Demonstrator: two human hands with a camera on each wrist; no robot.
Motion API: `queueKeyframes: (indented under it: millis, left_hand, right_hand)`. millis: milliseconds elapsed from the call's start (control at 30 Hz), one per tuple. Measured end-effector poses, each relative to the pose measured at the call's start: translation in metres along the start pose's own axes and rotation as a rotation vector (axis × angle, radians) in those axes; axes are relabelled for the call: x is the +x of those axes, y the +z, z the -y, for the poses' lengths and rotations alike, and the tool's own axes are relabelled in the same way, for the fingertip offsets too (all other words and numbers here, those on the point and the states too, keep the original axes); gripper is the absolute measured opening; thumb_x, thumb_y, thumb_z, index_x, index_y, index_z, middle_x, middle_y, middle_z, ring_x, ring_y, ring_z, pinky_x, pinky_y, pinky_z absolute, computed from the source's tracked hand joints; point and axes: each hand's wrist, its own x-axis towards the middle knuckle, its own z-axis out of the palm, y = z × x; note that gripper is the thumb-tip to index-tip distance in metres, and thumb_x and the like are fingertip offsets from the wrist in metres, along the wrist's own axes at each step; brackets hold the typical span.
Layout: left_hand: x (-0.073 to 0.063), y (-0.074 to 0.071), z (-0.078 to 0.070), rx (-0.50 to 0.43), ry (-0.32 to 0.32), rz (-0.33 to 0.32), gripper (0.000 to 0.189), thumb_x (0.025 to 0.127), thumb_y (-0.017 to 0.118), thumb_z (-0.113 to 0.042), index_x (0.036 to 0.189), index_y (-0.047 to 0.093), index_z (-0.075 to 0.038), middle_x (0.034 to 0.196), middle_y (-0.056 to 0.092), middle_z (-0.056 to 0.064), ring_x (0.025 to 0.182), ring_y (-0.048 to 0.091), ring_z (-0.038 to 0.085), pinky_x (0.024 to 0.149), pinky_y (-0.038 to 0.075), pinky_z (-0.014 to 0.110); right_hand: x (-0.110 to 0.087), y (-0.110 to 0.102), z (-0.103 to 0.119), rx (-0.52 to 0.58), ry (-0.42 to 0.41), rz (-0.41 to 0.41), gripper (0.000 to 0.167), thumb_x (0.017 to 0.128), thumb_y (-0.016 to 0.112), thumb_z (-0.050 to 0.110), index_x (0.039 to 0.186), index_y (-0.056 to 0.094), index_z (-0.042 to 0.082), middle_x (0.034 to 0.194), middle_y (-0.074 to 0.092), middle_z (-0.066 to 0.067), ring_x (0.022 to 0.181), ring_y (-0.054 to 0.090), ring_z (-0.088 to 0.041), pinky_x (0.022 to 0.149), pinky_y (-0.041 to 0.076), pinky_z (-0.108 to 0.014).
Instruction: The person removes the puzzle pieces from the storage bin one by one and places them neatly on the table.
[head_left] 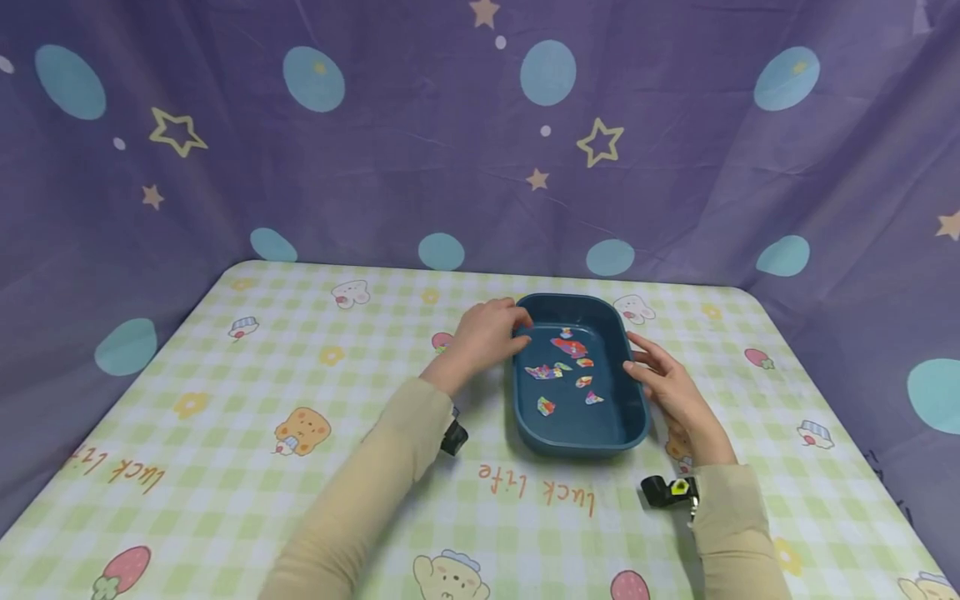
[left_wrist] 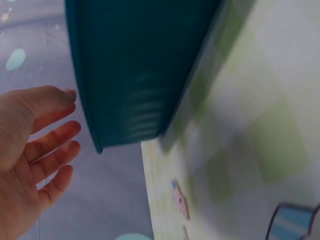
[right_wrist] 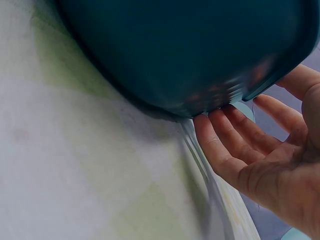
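Observation:
A dark teal plastic tub (head_left: 581, 433) with rounded corners stands on the table, several small colourful paper-like scraps (head_left: 568, 347) lying on its floor. Beside the tub's left rim is my left hand (head_left: 491, 337), fingers loosely bent; the left wrist view shows its fingertips (left_wrist: 72, 145) a little apart from the wall. At the right side, my right hand (head_left: 673, 392) holds the tub's edge. Its thumb lies at the rim, and its fingertips (right_wrist: 202, 122) touch the outer wall in the right wrist view, where the thumb's tip is hidden behind the rim.
A pale green checked tablecloth (head_left: 247, 517) with printed cartoon figures covers the table. Purple fabric (head_left: 420, 150) with stars and blue spots hangs behind and beside it. Black wrist cameras (head_left: 660, 492) sit below both hands.

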Motion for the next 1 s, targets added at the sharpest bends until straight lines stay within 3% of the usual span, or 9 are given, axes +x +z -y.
queueKeyframes:
  millis: [267, 533, 1000]
  left_hand:
    - [0.012, 0.011, -0.008, 0.097, 0.053, 0.058, 0.023, 0.083, 0.064, -0.033, 0.103, 0.067, -0.022, 0.098, 0.060, -0.004, 0.091, 0.055, 0.017, 0.079, 0.042, 0.034]
    - [0.019, 0.023, -0.016, 0.142, 0.095, 0.135, 0.025, 0.082, 0.065, -0.034, 0.104, 0.068, -0.023, 0.099, 0.060, -0.004, 0.095, 0.054, 0.017, 0.089, 0.033, 0.040]
    - [0.028, 0.039, -0.034, 0.244, 0.099, 0.275, 0.022, 0.079, 0.067, -0.036, 0.099, 0.068, -0.026, 0.099, 0.062, -0.007, 0.089, 0.056, 0.014, 0.082, 0.037, 0.036]
  right_hand:
    - [0.001, 0.001, 0.002, 0.034, -0.022, 0.007, 0.061, 0.089, 0.057, 0.032, 0.143, 0.030, 0.024, 0.134, 0.039, -0.015, 0.098, 0.050, -0.004, 0.071, 0.045, -0.017]
    - [-0.001, 0.002, 0.007, 0.022, 0.001, 0.005, 0.061, 0.089, 0.056, 0.029, 0.143, 0.029, 0.024, 0.136, 0.038, -0.015, 0.101, 0.048, -0.007, 0.075, 0.044, -0.018]
    - [0.001, 0.000, 0.005, 0.019, 0.039, 0.005, 0.061, 0.089, 0.057, 0.032, 0.143, 0.029, 0.024, 0.137, 0.038, -0.014, 0.104, 0.048, -0.009, 0.080, 0.043, -0.020]
